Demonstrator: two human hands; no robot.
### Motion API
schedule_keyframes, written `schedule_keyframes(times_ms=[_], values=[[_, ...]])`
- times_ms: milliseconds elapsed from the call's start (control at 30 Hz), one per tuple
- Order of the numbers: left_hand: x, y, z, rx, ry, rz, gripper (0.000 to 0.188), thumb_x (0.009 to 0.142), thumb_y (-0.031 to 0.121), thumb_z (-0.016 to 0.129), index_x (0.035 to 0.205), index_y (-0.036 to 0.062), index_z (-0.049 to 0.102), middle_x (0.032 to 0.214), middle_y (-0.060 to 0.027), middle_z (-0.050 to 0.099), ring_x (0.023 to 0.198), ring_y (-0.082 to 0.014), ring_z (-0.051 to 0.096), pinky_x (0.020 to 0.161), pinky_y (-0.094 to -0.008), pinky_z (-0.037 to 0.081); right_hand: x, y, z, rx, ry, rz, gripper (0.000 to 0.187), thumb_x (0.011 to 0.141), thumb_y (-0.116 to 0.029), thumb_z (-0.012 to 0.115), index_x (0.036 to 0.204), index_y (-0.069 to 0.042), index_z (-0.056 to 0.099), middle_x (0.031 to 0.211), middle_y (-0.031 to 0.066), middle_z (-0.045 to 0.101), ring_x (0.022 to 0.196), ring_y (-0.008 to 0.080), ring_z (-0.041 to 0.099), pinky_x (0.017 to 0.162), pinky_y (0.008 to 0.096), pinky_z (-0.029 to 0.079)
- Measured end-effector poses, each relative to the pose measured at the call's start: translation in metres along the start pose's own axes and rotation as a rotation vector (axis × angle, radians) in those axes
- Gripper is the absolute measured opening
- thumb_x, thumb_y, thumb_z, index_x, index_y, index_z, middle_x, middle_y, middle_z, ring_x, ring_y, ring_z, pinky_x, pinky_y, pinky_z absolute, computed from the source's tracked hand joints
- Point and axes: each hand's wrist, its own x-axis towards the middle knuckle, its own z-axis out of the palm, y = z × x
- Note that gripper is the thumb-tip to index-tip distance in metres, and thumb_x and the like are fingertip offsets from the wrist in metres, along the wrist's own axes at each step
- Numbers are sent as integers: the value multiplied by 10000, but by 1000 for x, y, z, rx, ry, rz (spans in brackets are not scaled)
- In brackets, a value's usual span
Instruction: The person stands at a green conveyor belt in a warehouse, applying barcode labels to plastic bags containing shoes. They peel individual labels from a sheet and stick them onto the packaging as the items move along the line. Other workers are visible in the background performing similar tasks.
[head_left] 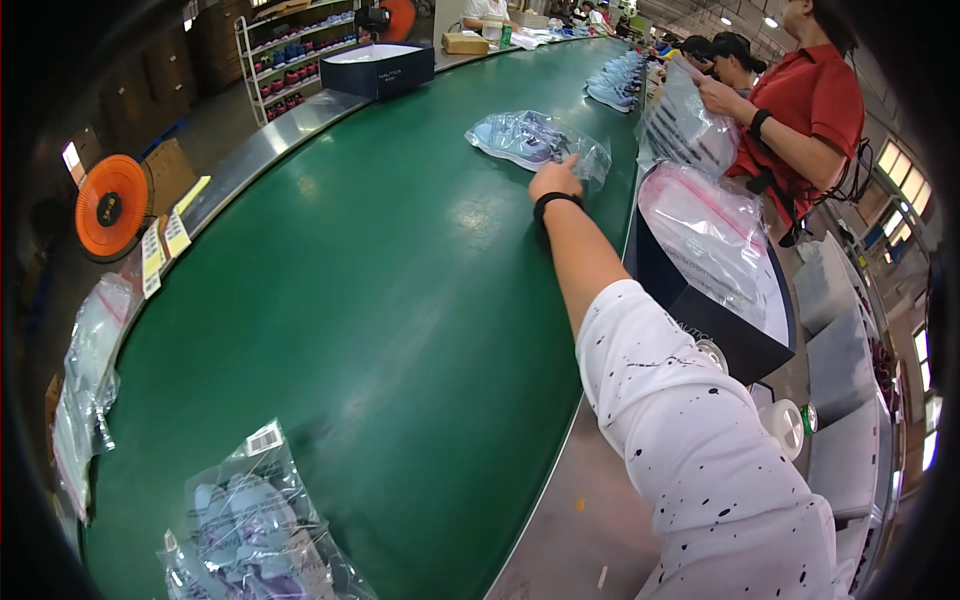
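Note:
From the lower right my right arm, in a white sleeve with dark specks, stretches over the green conveyor belt. My right hand, a black band at its wrist, is on the near edge of a clear plastic bag; its fingers look closed on the plastic, with the index finger lying along it. Inside that bag is a pair of light blue shoes, resting on the belt. Another clear bag with pale blue and lilac shoes lies at the near left. My left hand is out of view.
Beside the belt at right stands a dark blue box holding clear bags. A co-worker in a red shirt handles plastic. Several blue shoes line the far belt. Left are empty bags, an orange fan and an open box.

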Motion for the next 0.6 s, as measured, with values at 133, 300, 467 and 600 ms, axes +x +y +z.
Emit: schedule_keyframes(times_ms=[133, 300, 467, 600], values=[[0, 4, 2, 19, 27, -40, 419, 877, 43, 546, 1273, -36, 435, 1153, -205, 570, 1037, -272, 576, 860, -328, 468, -10, 10, -5, -133, -63, -98, 351, 873, -163, 496, 1195, -53, 581, 1505, 60, 175, 1156, 343, 492, 850, 403, 479], [1, 0, -6, 6, -12, -21, 425, 877, 54, 556, 1275, -35, 435, 1157, -203, 571, 1032, -275, 580, 855, -328, 472, -5, 18, 16, 138, 57, -149, 294, 837, -126, 511, 1074, 2, 628, 1286, 199, 479, 1055, 326, 568, 946, 454, 409], [-11, -14, -5, -163, 41, 59, 444, 876, 78, 578, 1283, -24, 433, 1165, -204, 568, 1046, -286, 573, 863, -330, 469, -135, -74, -1, 231, -27, -522, 178, 745, -91, 541, 860, -13, 652, 913, 186, 657, 894, 337, 625, 895, 489, 384], [-12, -5, -3, -374, -19, 110, 417, 879, 56, 552, 1274, -7, 437, 1125, -175, 572, 980, -257, 576, 814, -313, 483, -278, -101, -25, 584, -225, -559, 203, 801, -159, 499, 876, -13, 620, 880, 199, 640, 844, 358, 624, 768, 487, 467]])
